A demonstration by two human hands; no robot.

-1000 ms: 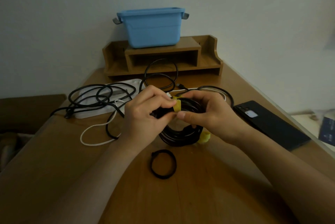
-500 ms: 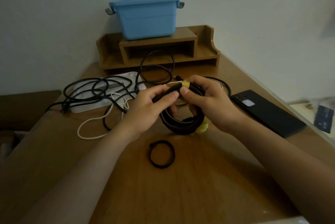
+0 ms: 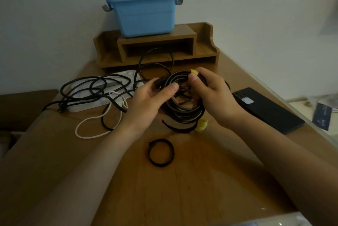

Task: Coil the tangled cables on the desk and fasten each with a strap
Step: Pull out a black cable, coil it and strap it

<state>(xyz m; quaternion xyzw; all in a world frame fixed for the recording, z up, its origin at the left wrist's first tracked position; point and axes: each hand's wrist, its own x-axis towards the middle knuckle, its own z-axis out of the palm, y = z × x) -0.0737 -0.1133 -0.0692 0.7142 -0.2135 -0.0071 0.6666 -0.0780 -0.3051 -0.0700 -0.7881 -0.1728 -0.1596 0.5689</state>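
Lying nearest on the desk, a spare black strap loop waits unused. Beyond it, both hands hold the coiled black cable between them, its ring tilted toward the viewer. The left hand grips the coil's left side, thumb across the turns. The right hand pinches the yellow strap at the far rim (a second yellow piece hangs at the near rim; same strap or not, unclear). Judged step: closing that strap, which lies under the right thumb, crossing the turns. Farther back, tangled cables lie uncoiled.
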